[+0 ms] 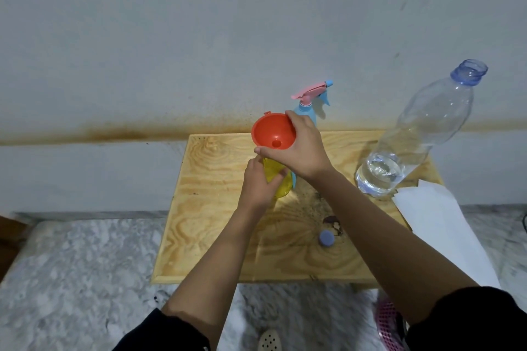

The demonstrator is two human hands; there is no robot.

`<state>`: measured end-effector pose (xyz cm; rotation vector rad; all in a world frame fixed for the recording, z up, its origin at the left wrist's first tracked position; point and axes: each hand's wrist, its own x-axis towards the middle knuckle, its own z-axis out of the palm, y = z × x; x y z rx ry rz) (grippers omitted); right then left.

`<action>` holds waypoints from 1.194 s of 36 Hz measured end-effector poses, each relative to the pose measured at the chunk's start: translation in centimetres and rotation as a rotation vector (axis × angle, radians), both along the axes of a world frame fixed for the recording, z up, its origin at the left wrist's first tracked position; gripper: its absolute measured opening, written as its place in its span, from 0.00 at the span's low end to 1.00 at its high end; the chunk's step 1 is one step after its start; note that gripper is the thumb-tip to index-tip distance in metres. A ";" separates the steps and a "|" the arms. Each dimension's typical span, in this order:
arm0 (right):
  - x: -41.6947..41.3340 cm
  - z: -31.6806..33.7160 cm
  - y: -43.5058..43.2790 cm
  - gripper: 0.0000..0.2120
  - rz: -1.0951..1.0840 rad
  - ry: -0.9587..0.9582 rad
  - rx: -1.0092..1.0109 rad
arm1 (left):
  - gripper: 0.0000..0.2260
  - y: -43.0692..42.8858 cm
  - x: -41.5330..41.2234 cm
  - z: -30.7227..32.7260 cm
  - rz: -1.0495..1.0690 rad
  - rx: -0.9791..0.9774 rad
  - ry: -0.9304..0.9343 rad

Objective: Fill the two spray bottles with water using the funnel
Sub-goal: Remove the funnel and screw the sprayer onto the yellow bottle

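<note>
An orange-red funnel (272, 132) sits over the mouth of a yellow spray bottle (278, 181) standing near the middle of the wooden table (216, 225). My right hand (302, 148) grips the funnel's rim from the right. My left hand (258, 184) is wrapped round the yellow bottle's body. Behind them stands a blue spray bottle (306, 115) with a pink and blue trigger head (313, 91) on it. A large clear water bottle (413, 137), uncapped and with water only in its lower part, stands at the table's right.
A blue bottle cap (326, 238) lies near a dark stain on the table's front right. White paper (439, 225) overhangs the right edge. A stained wall rises just behind the table. Marbled floor lies below, with a pink mesh object (389, 322) at lower right.
</note>
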<state>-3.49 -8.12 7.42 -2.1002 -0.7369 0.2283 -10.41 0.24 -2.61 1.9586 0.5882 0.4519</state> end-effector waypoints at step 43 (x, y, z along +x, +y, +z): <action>6.5 -10.4 -7.5 0.44 -0.325 0.241 -0.274 | 0.21 -0.7 -0.1 -2.9 0.104 -0.004 -0.054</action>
